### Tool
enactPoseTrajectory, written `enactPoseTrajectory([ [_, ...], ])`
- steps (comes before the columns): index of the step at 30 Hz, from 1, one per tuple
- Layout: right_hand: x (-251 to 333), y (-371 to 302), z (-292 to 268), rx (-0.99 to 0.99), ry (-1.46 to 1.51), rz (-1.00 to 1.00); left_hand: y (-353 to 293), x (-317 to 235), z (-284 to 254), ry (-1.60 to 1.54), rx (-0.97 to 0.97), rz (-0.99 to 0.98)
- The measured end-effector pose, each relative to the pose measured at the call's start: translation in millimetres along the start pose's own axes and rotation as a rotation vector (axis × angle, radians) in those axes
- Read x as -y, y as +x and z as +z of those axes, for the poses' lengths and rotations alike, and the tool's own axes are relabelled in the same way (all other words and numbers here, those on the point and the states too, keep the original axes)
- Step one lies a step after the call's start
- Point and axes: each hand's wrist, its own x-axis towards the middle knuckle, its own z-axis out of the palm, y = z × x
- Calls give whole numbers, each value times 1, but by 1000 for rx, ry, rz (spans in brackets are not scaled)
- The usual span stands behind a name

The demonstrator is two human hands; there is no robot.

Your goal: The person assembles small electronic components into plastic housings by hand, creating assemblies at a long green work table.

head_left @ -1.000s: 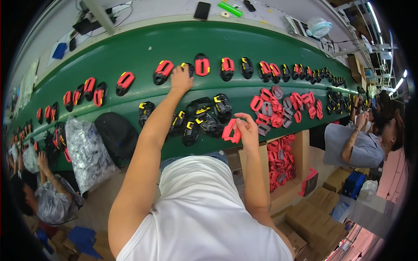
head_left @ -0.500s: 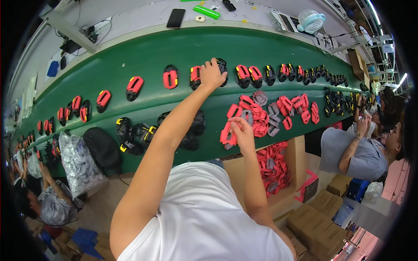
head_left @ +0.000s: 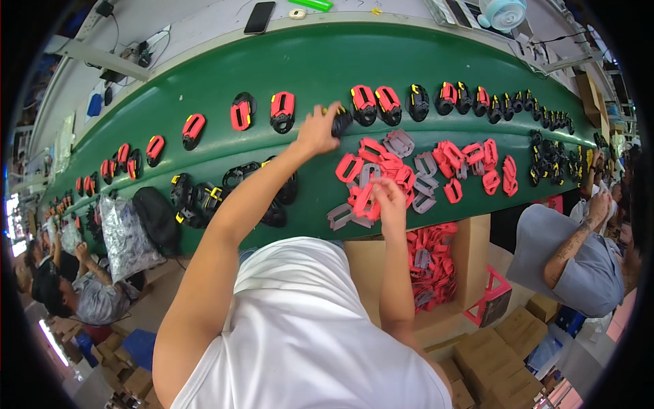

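My left hand (head_left: 318, 131) is over the row on the green surface, its fingers closed on a black oval part (head_left: 343, 123) with some yellow on it. A red-topped black part (head_left: 282, 112) lies to its left, and another red-topped part (head_left: 364, 103) lies to its right. Nearer my body, my right hand (head_left: 390, 202) pinches a red oval frame (head_left: 367, 202) above the near pile. Loose red frames (head_left: 349, 167) and grey frames (head_left: 398, 143) lie around it. My left forearm partly covers several black parts (head_left: 238, 175).
A cardboard box (head_left: 475, 255) of red frames stands below the near edge. On the left lie a silvery plastic bag (head_left: 127, 238) and a black pouch (head_left: 157, 218). People sit at both sides. A phone (head_left: 259, 17) and a small fan (head_left: 503, 13) are on the far shelf.
My left hand has drawn back toward me with the black part in its fingers. My right hand still holds a red frame over the pile. The whole view has shifted a little.
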Motion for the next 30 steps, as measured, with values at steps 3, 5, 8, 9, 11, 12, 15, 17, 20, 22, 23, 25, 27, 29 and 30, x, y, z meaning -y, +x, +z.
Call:
enactPoseTrajectory([
  [3,8,15,-15,81,-30,-46,-76,-24,13,135,100,96],
  [5,11,22,-8,134,-32,-81,-105,-24,33,287,138,99],
  [8,12,11,17,199,-40,-105,-130,-10,49,363,106,21],
  [9,11,4,25,197,-30,-122,-141,-10,50,411,86,14],
  [11,5,-10,35,219,3,-146,-169,-6,48,306,-1,2],
  [12,8,-16,36,225,-5,-150,-177,-7,44,203,-85,-10],
  [15,28,-38,48,337,-47,-151,-179,-11,0,-444,-187,-55],
  [17,35,-47,62,387,-33,-187,-182,-19,-31,-1007,-256,52],
  [20,18,-60,72,378,23,-231,-201,-37,-63,-664,-97,198],
  [22,9,-79,77,336,38,-210,-217,-38,-39,-683,-237,270],
  [23,3,-86,78,312,49,-229,-226,-37,-30,-722,-284,238],
  [25,21,-87,97,255,30,-292,-224,-46,-51,-754,-404,245],
  [27,69,-80,119,242,-47,-336,-206,-58,-94,-805,-413,266],
  [29,128,-58,140,215,-261,-504,-179,-74,-158,-811,-396,269],
  [30,141,-60,145,188,-301,-554,-181,-77,-170,-782,-355,246],
])
